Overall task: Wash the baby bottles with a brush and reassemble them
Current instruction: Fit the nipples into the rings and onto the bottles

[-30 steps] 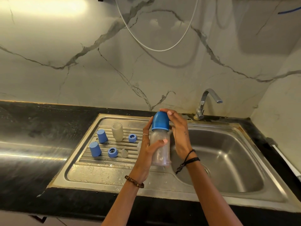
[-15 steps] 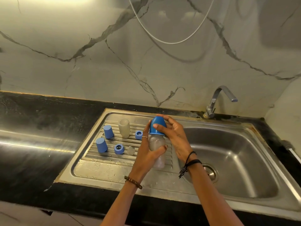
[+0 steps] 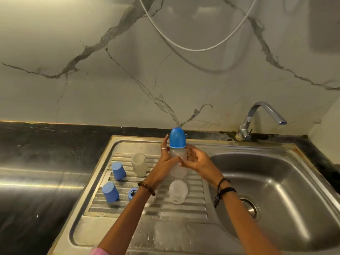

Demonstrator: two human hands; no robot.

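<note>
Gripping capped bottle [image 3: 178,162] upright, right hand [image 3: 197,163] now lower; left hand [image 3: 165,162]

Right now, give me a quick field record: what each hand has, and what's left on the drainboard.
left hand: holds capped bottle body
right hand: fingers on the same bottle
bottle cap: blue, on
drainboard: two open bottles, two loose blue caps, one blue ring
tap: no water visible
</note>
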